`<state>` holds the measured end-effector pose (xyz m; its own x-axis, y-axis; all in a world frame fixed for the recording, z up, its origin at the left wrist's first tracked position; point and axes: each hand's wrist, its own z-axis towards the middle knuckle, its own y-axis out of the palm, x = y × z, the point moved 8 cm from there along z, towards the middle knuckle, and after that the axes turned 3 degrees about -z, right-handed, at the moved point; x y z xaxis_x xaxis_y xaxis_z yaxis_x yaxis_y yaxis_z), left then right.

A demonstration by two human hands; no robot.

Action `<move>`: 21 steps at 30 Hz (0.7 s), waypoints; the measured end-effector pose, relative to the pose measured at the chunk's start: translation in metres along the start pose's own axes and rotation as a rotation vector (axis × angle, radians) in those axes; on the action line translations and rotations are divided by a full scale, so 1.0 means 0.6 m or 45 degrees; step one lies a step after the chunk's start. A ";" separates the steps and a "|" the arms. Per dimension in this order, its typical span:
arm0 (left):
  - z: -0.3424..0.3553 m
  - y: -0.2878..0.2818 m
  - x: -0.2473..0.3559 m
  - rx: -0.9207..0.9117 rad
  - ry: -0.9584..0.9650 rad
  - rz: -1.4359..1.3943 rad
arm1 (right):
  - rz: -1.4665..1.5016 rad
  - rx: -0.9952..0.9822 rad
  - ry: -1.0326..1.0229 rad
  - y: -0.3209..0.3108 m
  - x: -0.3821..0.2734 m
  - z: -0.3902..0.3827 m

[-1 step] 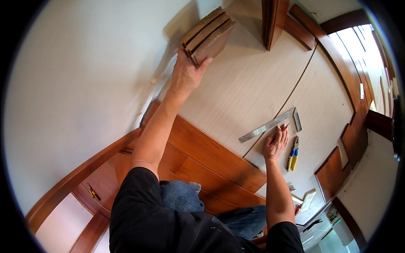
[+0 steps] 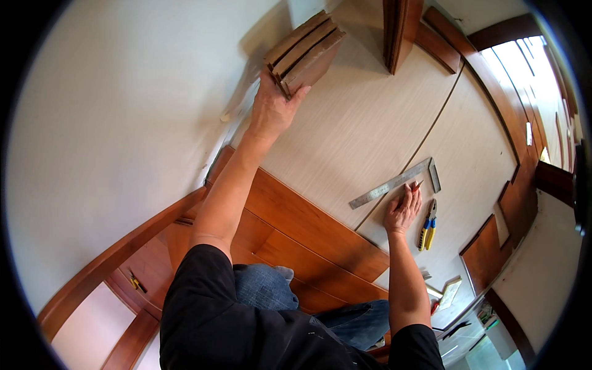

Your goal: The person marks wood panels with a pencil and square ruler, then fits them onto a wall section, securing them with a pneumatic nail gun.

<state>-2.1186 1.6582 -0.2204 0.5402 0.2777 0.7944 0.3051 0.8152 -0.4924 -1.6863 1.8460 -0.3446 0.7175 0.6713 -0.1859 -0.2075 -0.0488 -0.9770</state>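
My left hand (image 2: 273, 111) reaches far forward beside the white wall. Its fingers and thumb are closed on the near end of a bundle of short wooden planks (image 2: 316, 60), stacked face to face with rough brown edges showing. My right hand (image 2: 403, 211) rests on the pale boards with a red pencil (image 2: 417, 186) between its fingers, the point sticking out past them. Just beyond these fingers lies a metal try square (image 2: 394, 182), its short arm at the right end. To the right of the hand are pliers (image 2: 428, 226) with blue and yellow handles.
Pale boards (image 2: 364, 105) cover the floor, with a dark seam across them. Reddish-brown planks (image 2: 308, 206) are laid in front of my knees. More planks stand upright (image 2: 399, 37) at the far side. Loose planks (image 2: 484, 253) lie at right. A wooden rail (image 2: 123, 256) runs at left.
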 end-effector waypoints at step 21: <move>0.010 -0.013 -0.021 -0.055 -0.055 -0.146 | 0.000 0.014 0.002 0.002 0.002 -0.002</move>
<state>-2.1327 1.6512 -0.2245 0.4655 0.2061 0.8607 0.3971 0.8205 -0.4112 -1.6847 1.8459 -0.3459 0.7187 0.6700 -0.1859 -0.2145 -0.0408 -0.9759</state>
